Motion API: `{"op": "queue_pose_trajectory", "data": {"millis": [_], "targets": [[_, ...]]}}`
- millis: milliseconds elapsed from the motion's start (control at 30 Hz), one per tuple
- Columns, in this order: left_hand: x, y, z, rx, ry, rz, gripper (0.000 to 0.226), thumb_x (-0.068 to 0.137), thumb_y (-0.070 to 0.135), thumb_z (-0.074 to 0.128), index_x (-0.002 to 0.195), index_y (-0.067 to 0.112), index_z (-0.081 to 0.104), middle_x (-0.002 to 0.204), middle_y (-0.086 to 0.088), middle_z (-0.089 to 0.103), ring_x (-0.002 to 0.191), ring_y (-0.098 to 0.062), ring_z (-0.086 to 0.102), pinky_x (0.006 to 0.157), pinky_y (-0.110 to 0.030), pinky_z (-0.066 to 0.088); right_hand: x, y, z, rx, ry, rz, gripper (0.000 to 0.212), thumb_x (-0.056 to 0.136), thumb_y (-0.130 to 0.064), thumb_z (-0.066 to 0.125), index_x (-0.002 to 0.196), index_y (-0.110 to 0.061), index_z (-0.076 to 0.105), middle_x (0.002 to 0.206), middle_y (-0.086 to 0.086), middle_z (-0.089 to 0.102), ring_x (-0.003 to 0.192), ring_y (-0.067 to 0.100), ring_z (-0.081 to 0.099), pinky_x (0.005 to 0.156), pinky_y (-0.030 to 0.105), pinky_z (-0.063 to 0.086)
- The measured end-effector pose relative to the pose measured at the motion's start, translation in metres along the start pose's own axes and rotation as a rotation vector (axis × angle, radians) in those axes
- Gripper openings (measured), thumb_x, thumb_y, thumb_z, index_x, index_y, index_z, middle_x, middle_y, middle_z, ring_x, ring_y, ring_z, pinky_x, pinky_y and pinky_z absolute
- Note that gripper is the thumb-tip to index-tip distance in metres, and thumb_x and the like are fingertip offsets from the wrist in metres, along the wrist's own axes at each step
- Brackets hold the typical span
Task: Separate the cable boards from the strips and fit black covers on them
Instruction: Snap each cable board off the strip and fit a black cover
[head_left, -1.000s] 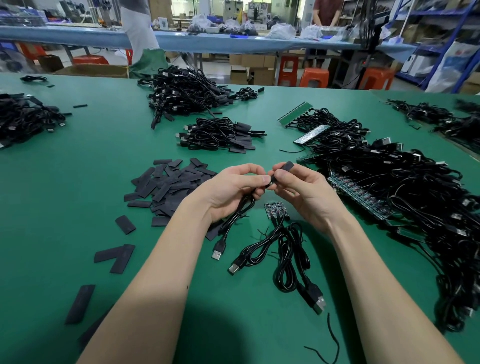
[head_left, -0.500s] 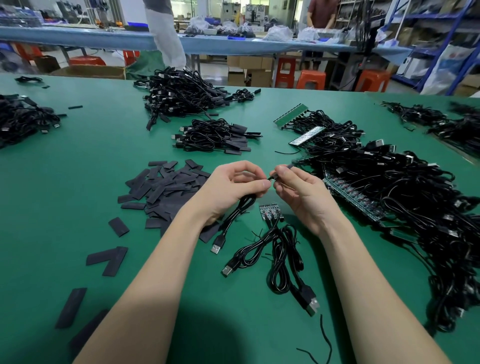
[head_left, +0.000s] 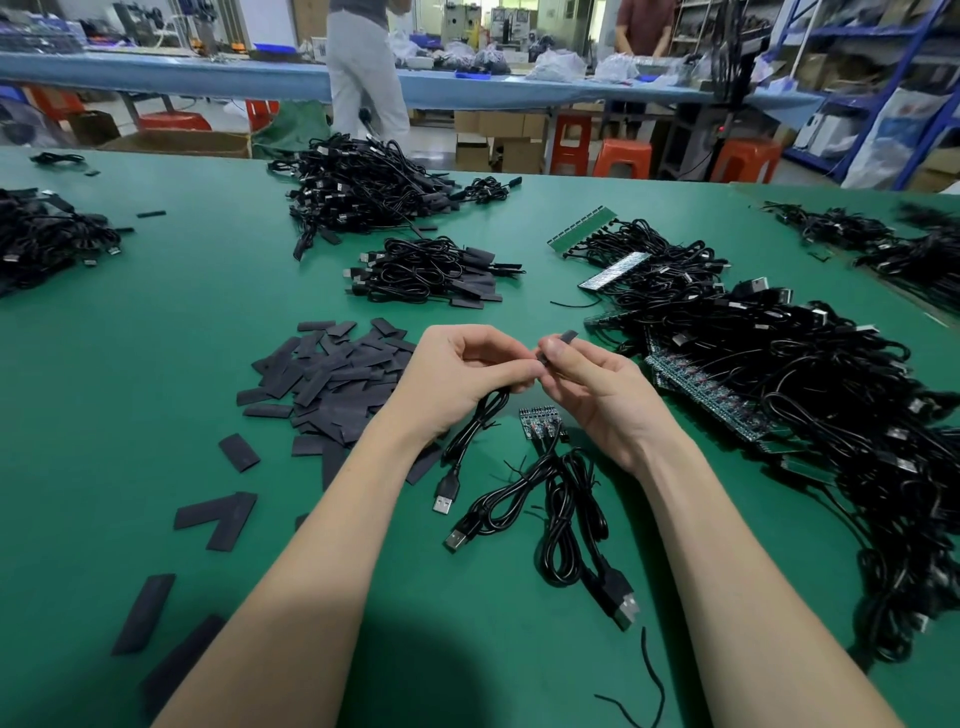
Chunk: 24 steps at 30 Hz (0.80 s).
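Observation:
My left hand (head_left: 457, 379) pinches the end of a black USB cable (head_left: 470, 441), whose plug hangs down to the green table (head_left: 156, 353). My right hand (head_left: 597, 395) pinches a black cover (head_left: 563, 339) and holds it against the cable end between my fingertips. The small board at that end is hidden by my fingers. Just below my hands lies a short strip of cable boards (head_left: 541, 420) with its coiled cables (head_left: 561, 509). A loose heap of flat black covers (head_left: 332, 379) lies left of my left hand.
A big tangle of cables on green board strips (head_left: 769, 395) fills the right side. Covered cables are piled at the far centre (head_left: 431, 270) and behind it (head_left: 363, 192). More cables lie at far left (head_left: 41, 239). People stand at a blue bench behind.
My hands have stayed together over the table. The black cover in my right fingers shows again at their tips after being nearly hidden half a second ago.

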<state>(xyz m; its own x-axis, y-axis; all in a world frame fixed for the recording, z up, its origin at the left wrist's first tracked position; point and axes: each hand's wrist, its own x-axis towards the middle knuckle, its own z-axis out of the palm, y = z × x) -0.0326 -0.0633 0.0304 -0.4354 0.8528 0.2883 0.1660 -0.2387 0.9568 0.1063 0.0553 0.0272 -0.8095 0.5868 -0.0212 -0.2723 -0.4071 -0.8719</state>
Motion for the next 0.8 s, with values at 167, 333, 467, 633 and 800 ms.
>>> {"op": "queue_pose_trajectory", "data": {"millis": [167, 333, 467, 633, 800], "targets": [[0.0016, -0.0033, 0.0002, 0.02, 0.015, -0.013, 0.011, 0.078, 0.005, 0.084, 0.084, 0.008, 0.076, 0.079, -0.009, 0.076, 0.069, -0.016, 0.071, 0.072, -0.02, 0.055, -0.0006, 0.0006, 0.0022, -0.082, 0.018, -0.032, 0.012, 0.076, -0.018, 0.079, 0.087, -0.012, 0.079, 0.09, 0.007, 0.076, 0.078, 0.01, 0.072, 0.071, 0.015, 0.056], [0.0029, -0.004, -0.0025, -0.003, 0.011, -0.031, 0.015, 0.077, 0.002, 0.083, 0.084, 0.012, 0.073, 0.081, -0.005, 0.076, 0.073, -0.017, 0.07, 0.077, -0.023, 0.057, -0.0008, -0.0003, 0.0051, -0.098, 0.012, -0.146, 0.033, 0.078, -0.011, 0.078, 0.11, -0.013, 0.071, 0.093, 0.011, 0.076, 0.081, 0.017, 0.072, 0.081, 0.027, 0.058], [0.0032, -0.0024, -0.0034, -0.021, 0.018, -0.044, 0.016, 0.078, 0.0, 0.081, 0.085, 0.011, 0.073, 0.079, -0.002, 0.076, 0.072, -0.014, 0.071, 0.075, -0.02, 0.056, -0.0029, -0.0015, 0.0063, -0.049, 0.021, -0.213, 0.032, 0.075, -0.018, 0.081, 0.106, -0.021, 0.076, 0.1, 0.013, 0.076, 0.089, 0.021, 0.073, 0.083, 0.03, 0.058], [0.0034, -0.002, -0.0028, -0.016, 0.015, -0.048, 0.015, 0.078, 0.001, 0.082, 0.085, 0.011, 0.074, 0.08, -0.004, 0.076, 0.072, -0.015, 0.072, 0.075, -0.021, 0.056, -0.0014, 0.002, 0.0059, -0.022, 0.077, -0.225, 0.025, 0.074, -0.018, 0.082, 0.099, -0.019, 0.079, 0.098, 0.013, 0.077, 0.088, 0.022, 0.073, 0.081, 0.028, 0.058], [0.0034, -0.0052, -0.0027, 0.009, 0.037, -0.028, 0.013, 0.077, 0.005, 0.084, 0.082, 0.013, 0.075, 0.079, -0.008, 0.076, 0.071, -0.017, 0.071, 0.075, -0.022, 0.057, 0.0013, 0.0054, 0.0075, 0.014, 0.122, -0.203, 0.023, 0.072, -0.018, 0.083, 0.095, -0.018, 0.081, 0.096, 0.013, 0.077, 0.084, 0.019, 0.073, 0.075, 0.024, 0.058]]}}
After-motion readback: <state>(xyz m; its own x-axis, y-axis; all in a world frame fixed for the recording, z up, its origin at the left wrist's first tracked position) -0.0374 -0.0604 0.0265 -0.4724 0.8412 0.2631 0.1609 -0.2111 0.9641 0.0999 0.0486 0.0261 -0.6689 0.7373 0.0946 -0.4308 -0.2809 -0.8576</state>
